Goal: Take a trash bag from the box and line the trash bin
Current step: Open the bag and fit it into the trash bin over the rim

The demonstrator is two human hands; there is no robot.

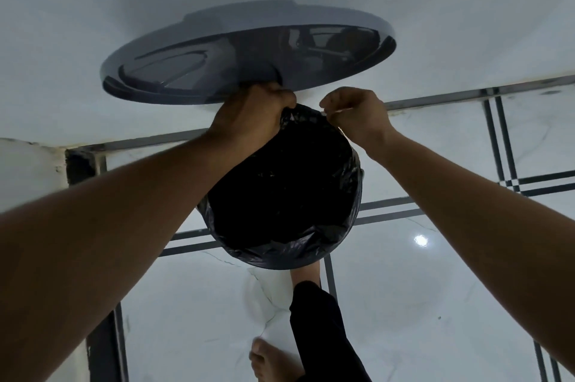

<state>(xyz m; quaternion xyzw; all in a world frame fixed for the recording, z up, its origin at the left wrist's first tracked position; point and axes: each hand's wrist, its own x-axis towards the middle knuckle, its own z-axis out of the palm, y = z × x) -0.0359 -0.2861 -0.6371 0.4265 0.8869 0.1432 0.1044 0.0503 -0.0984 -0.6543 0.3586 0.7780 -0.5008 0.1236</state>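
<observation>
Forearms reach down to the bag point(281, 195), already draped over the bin's rim. Left hand point(252, 115) grips the bag's far edge; right hand point(354, 115) pinches it alongside, below the raised lid point(249, 51). Step: seating the liner; next, tuck the far edge under the hinge.

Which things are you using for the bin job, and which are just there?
Part of the job:
- black trash bag, folded over the bin's rim
- bin lid, standing open behind
- left hand, gripping the bag's far edge
- right hand, pinching the edge

Just there:
- tiled floor
- bare foot
</observation>
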